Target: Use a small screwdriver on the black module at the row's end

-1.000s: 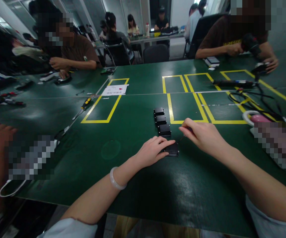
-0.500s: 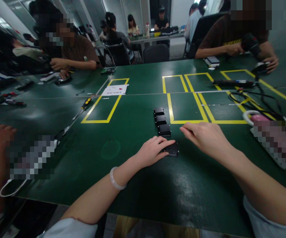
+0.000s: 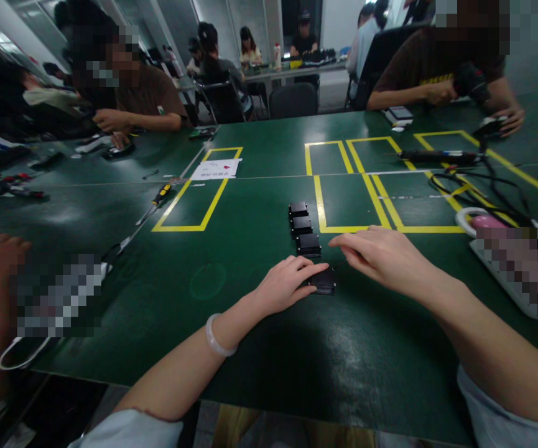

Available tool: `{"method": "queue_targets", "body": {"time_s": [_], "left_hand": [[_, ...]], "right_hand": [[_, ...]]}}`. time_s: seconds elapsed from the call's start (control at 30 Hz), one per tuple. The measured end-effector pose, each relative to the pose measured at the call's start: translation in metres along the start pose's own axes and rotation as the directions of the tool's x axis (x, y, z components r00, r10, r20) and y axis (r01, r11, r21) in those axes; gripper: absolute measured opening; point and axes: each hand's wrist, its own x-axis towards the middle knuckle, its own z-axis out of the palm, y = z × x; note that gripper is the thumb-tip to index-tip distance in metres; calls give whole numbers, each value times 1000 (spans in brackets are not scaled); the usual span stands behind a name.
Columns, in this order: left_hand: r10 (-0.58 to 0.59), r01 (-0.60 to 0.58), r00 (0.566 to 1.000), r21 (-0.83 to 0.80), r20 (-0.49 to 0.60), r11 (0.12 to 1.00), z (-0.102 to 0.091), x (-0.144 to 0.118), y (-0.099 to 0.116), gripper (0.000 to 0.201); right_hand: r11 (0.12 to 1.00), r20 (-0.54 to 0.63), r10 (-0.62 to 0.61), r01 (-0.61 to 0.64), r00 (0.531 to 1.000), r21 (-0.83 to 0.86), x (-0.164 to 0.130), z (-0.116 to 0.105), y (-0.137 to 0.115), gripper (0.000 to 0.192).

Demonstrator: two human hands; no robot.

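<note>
Green table (image 3: pixel 259 348) with yellow tape rectangles (image 3: pixel 194 205), shared workroom, other people seated along the far edge and at a table further back. Left hand (image 3: pixel 287 285) lay flat, fingers loosely spread, pressing on the left edge of the nearest black box (image 3: pixel 323 281); no grasp, just resting on it. White bangle (image 3: pixel 216 338) on that wrist. Right hand (image 3: pixel 385 256) hovered just right of the box, fingers drawn together; could not tell whether it pinched anything, though a thin dark line ran from fingertips toward the box. Box sat near table centre, at the near end of a row; three more black boxes (image 3: pixel 302 225) lined up behind it, close together. Screwdriver (image 3: pixel 160 196) lay well off to the left, cables (image 3: pixel 478 186) off to the right.
</note>
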Motion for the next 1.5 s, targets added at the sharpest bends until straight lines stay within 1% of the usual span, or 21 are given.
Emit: {"method": "queue_targets", "body": {"time_s": [0.07, 0.13, 0.2, 0.27, 0.4, 0.5, 0.57, 0.67, 0.8, 0.97, 1.03, 1.13, 1.23, 1.3, 1.4, 1.5], "left_hand": [[2, -2, 1000, -2, 0, 1000, 0, 0, 0, 48], [5, -5, 1000, -9, -5, 1000, 0, 0, 0, 47], [9, -9, 1000, -16, -7, 1000, 0, 0, 0, 47], [10, -10, 1000, -15, -7, 1000, -1, 0, 0, 47], [8, -8, 1000, -8, -6, 1000, -1, -1, 0, 47], [5, -5, 1000, -7, -1, 1000, -1, 0, 0, 48], [3, -3, 1000, -7, -1, 1000, -1, 0, 0, 49], [9, -9, 1000, -11, -1, 1000, -1, 0, 0, 49], [11, -11, 1000, -12, -4, 1000, -2, 0, 1, 48], [3, -3, 1000, 0, 0, 1000, -2, 0, 1, 48], [-2, 2, 1000, 5, -1, 1000, -2, 0, 1, 48], [-2, 2, 1000, 5, -6, 1000, -1, 0, 1, 49], [-3, 3, 1000, 9, -5, 1000, -1, 0, 1, 49], [-5, 5, 1000, 14, 0, 1000, -1, 0, 1, 49], [-6, 6, 1000, 17, 7, 1000, 0, 1, 1, 49], [-5, 5, 1000, 20, 8, 1000, 0, 1, 1, 48]], "right_hand": [[999, -3, -31, 31, 999, 7, 0, 0, 2, 26], [1000, -12, -9, 10, 1000, 24, 1, 1, 2, 24], [997, -13, 64, -63, 998, 50, 1, 2, 1, 23], [987, 0, 151, -151, 989, 53, 2, 3, -1, 29], [960, 28, 278, -277, 960, -47, 2, 2, -4, 49], [939, 36, 331, -325, 943, -110, 2, 1, -4, 51], [938, 46, 331, -324, 942, -125, 1, 1, -5, 47], [951, 37, 296, -291, 954, -103, 1, 2, -7, 39], [964, 1, 256, -255, 967, -81, -1, 2, -8, 38], [981, 9, 190, -189, 982, -40, -3, 1, -5, 33], [982, 24, 189, -189, 982, -22, -3, -1, -6, 30], [973, 42, 233, -233, 972, 1, -2, -1, -9, 29], [957, 40, 289, -288, 957, -34, -2, 0, -12, 32], [951, 33, 305, -303, 952, -57, -2, 2, -13, 33], [959, 45, 281, -279, 959, -43, -2, 3, -13, 31], [978, 56, 208, -209, 976, 1, -3, 2, -11, 28]]}}
